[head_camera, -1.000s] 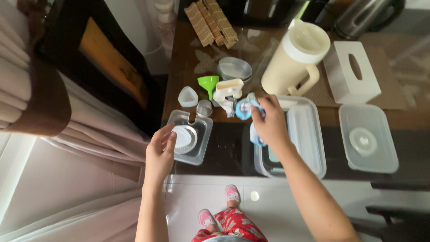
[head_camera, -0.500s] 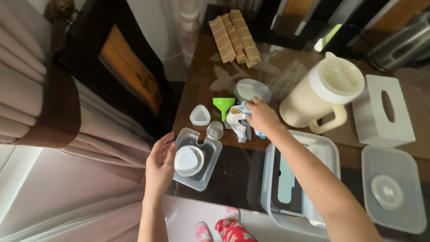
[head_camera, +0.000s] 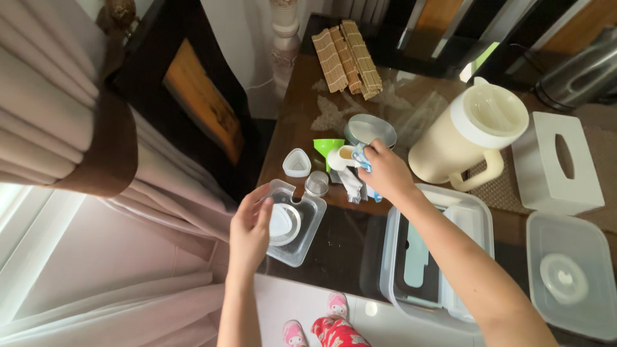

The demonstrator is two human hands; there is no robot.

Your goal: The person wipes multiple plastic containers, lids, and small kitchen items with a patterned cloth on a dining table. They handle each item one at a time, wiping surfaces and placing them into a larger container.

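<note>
On the dark table [head_camera: 334,250], a small clear tray [head_camera: 297,222] is held at its near edge by the left hand [head_camera: 249,232]. The fingers [head_camera: 264,212] are bent and closed on the rim, with the thumb over the top edge. A round white piece [head_camera: 283,222] is seen lying inside the tray. Whether it is a lid or a little cup cannot be told.

Farther back, the right hand [head_camera: 384,173] is closed around a small blue and white thing [head_camera: 361,157]. The fingers are curled tight, so most of that thing is hidden and its kind cannot be made out. A small cream cup [head_camera: 340,157] is touched by it or is just beside it. A green funnel [head_camera: 327,146] is set just behind the cup, and a white triangle mold [head_camera: 297,162] and a tiny clear pot [head_camera: 316,183] are placed near the tray.

A big clear box [head_camera: 437,257] is found under the right arm. A pale green flat piece [head_camera: 416,258] is seen inside it, partly hidden by the arm. A second clear box with its lid on [head_camera: 569,283] is cut off at the right edge. A cream jug [head_camera: 469,138], a white tissue box [head_camera: 562,164], a grey round lid [head_camera: 371,130] and rolled bamboo mats [head_camera: 347,59] are kept at the back.
</note>
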